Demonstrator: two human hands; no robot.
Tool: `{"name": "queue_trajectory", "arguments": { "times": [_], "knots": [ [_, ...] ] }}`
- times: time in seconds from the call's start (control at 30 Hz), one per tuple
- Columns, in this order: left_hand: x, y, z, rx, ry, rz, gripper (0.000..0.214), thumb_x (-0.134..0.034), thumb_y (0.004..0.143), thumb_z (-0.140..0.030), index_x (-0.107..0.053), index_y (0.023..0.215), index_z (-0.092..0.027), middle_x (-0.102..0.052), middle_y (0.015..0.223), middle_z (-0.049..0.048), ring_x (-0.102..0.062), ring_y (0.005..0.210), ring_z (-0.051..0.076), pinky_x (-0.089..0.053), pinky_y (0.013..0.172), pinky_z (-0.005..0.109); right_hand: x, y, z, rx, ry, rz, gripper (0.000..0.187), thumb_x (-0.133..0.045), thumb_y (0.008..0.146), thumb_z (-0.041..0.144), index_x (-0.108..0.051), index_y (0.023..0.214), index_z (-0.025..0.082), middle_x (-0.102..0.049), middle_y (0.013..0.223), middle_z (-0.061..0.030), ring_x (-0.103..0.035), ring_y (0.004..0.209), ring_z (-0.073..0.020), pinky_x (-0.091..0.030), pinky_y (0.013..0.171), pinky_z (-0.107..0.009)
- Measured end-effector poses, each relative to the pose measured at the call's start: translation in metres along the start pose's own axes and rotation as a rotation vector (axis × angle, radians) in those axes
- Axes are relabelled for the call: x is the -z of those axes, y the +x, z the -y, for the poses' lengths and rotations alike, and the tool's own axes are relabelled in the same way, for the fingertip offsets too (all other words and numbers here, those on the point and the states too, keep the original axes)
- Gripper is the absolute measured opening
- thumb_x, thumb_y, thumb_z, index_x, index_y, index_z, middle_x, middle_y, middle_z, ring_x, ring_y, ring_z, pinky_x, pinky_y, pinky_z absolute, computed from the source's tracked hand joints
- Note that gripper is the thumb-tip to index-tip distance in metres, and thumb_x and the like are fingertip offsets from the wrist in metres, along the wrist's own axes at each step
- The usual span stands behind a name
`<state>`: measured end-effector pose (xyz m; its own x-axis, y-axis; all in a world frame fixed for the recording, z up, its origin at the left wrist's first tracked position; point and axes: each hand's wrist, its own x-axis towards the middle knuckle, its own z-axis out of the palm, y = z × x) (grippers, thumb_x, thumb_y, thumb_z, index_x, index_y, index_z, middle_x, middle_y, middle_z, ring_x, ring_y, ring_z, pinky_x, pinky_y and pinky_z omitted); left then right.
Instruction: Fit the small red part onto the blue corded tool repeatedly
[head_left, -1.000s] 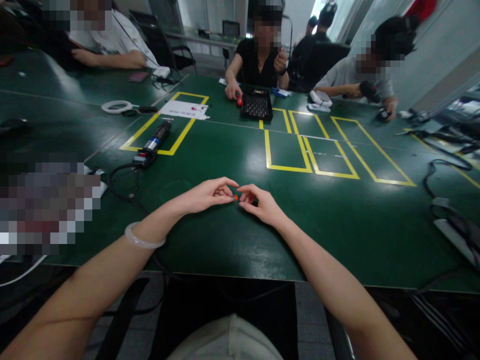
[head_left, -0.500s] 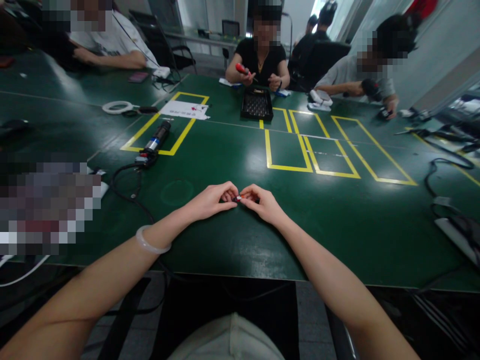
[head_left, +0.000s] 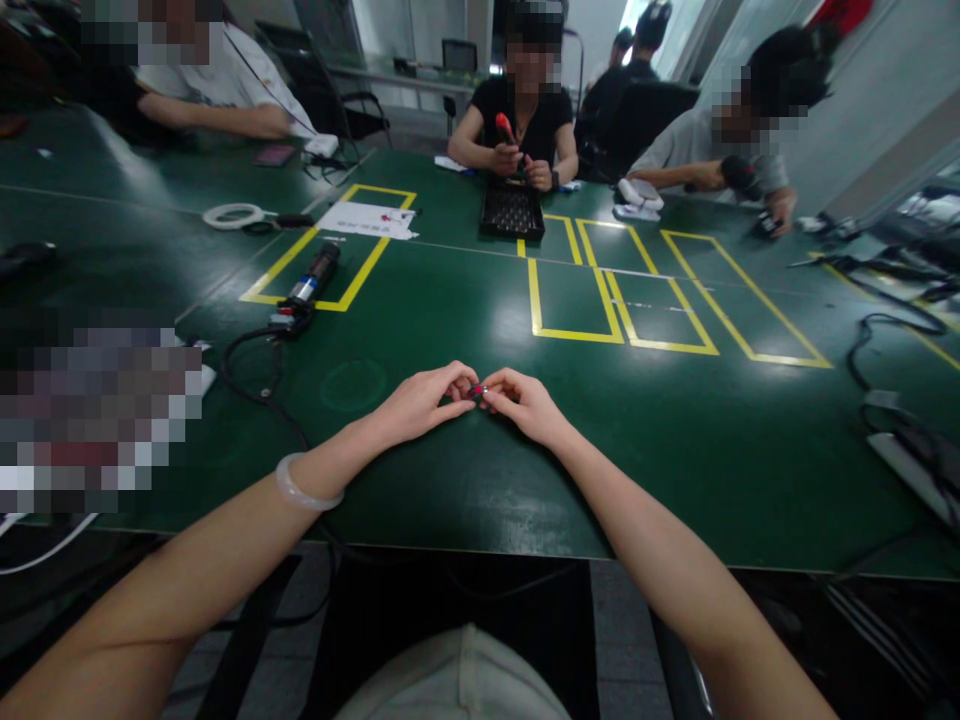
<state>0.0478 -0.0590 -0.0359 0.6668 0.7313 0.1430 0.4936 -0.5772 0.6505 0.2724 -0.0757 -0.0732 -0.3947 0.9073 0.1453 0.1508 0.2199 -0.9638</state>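
Both my hands meet over the near middle of the green table. Between their fingertips is a tiny red and dark piece, too small to name. My left hand is closed in a pinch on the left side of this piece. From the right, my right hand pinches at the same piece, thumb and forefinger close together. The curled fingers hide part of it. A pale bangle circles my left wrist.
A black cylindrical tool with a cable lies ahead on the left, near a paper sheet and a white ring-shaped object. Yellow tape rectangles mark the table. Across it, a person holds a red-handled tool behind a black tray.
My hands stay almost in place while the small piece shifts slightly between my fingertips. Across the table, the person has raised the red-handled tool and brought both hands together.
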Motion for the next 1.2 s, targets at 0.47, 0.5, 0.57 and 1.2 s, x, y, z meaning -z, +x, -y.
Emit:
{"name": "queue_trajectory", "arguments": {
  "times": [0.47, 0.5, 0.57, 1.2],
  "knots": [
    [0.000, -0.001, -0.003, -0.050, 0.171, -0.085, 0.023, -0.051, 0.101, -0.039, -0.061, 0.107, -0.019, -0.067, 0.100, 0.0061, -0.065, 0.090, 0.020, -0.047, 0.081, 0.031, -0.001, 0.001, -0.002, 0.022, 0.048, -0.006, 0.029, -0.071, 0.084, 0.035, -0.059, 0.106, 0.019, -0.069, 0.086, -0.0004, -0.060, 0.069, -0.0112, -0.047, 0.065, -0.025],
    [0.000, -0.001, -0.002, -0.049, 0.163, -0.075, 0.023, -0.051, 0.101, -0.038, -0.061, 0.106, -0.019, -0.067, 0.100, 0.0059, -0.065, 0.090, 0.020, -0.047, 0.081, 0.031, -0.001, 0.001, -0.002, 0.027, 0.034, -0.010, 0.026, -0.070, 0.085, 0.035, -0.060, 0.104, 0.019, -0.069, 0.087, -0.0010, -0.060, 0.071, -0.0116, -0.047, 0.066, -0.025],
    [0.000, -0.001, -0.001, -0.050, 0.142, -0.057, 0.022, -0.051, 0.100, -0.038, -0.060, 0.106, -0.019, -0.067, 0.100, 0.0054, -0.066, 0.090, 0.020, -0.048, 0.081, 0.031, -0.001, 0.000, -0.001, 0.030, 0.007, -0.016, 0.023, -0.068, 0.086, 0.035, -0.061, 0.101, 0.019, -0.069, 0.088, -0.0019, -0.061, 0.074, -0.0123, -0.047, 0.069, -0.026],
    [0.098, -0.020, 0.086, 0.514, 0.648, -0.622, 0.059, -0.055, 0.094, -0.051, -0.052, 0.140, -0.015, -0.052, 0.140, 0.0175, -0.046, 0.129, 0.037, -0.036, 0.110, 0.050, 0.000, 0.000, 0.000, -0.010, -0.011, -0.032, 0.025, -0.070, 0.082, 0.036, -0.060, 0.098, 0.019, -0.062, 0.080, 0.0004, -0.054, 0.067, -0.0113, -0.045, 0.067, -0.027]
  ]
}}
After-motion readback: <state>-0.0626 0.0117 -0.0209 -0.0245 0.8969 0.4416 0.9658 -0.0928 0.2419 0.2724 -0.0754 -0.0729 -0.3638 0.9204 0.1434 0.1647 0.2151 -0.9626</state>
